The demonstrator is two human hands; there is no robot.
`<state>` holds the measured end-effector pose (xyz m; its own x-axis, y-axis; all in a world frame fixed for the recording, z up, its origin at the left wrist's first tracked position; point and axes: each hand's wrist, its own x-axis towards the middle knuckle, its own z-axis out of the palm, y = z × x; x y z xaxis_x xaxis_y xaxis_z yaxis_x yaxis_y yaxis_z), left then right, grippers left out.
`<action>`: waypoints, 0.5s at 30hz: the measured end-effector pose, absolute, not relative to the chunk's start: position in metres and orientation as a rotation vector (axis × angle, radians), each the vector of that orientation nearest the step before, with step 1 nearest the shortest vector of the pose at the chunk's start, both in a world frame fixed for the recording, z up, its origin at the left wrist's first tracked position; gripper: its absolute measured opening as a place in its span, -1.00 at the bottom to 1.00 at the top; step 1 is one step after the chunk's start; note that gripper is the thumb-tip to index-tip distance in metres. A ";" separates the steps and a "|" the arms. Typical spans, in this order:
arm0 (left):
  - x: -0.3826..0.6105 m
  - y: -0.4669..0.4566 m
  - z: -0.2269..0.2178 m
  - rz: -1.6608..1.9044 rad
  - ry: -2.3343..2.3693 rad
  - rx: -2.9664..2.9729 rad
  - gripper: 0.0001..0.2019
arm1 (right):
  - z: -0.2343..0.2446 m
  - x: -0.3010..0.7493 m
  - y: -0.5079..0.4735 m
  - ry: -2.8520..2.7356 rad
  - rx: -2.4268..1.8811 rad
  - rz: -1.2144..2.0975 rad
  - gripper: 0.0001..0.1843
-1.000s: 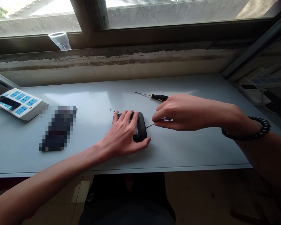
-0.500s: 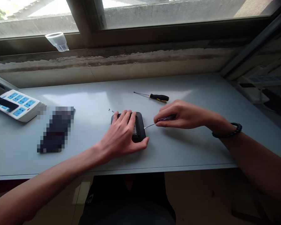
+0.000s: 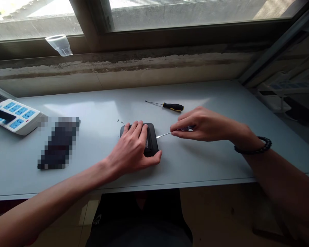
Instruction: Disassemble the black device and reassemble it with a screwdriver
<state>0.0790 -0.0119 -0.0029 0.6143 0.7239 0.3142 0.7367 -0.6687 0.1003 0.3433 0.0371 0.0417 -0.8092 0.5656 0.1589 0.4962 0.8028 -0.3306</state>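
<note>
My left hand lies spread over a black, flat, rounded device, pressing it to the table. Its thumb reaches past the near right corner. Part of a pale printed label shows beside the fingers. In my right hand is a thin flat-blade screwdriver, its handle mostly hidden by my fingers. The blade tip is at the right edge of the device; whether it is in a seam I cannot tell. Several tiny screws lie just beyond the device's far left corner.
A black and yellow screwdriver rests farther back on the pale table. To the left are a blurred-out dark object and a white power strip with a black item on it. A clear plastic cup stands by the window.
The view has shifted slightly. My right hand has drawn back a little to the right, and the blade tip sits slightly farther along the device's edge, away from me. My left hand stays on the device.
</note>
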 end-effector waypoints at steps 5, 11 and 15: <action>0.079 -0.012 -0.002 -0.538 -1.246 -2.788 -0.35 | 0.038 0.337 0.036 -2.771 -0.845 0.388 -0.65; 0.079 -0.012 -0.005 -0.566 -1.240 -2.783 -0.34 | 0.038 0.339 0.037 -2.731 -0.841 0.342 -0.67; 0.079 -0.012 -0.005 -0.573 -1.231 -2.783 -0.35 | 0.038 0.338 0.038 -2.709 -0.813 0.309 -0.68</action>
<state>0.0789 -0.0115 -0.0045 0.6158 0.7058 0.3502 0.7225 -0.6832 0.1064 0.3381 0.0375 0.0379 -0.7966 0.5641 0.2174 0.5006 0.8171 -0.2860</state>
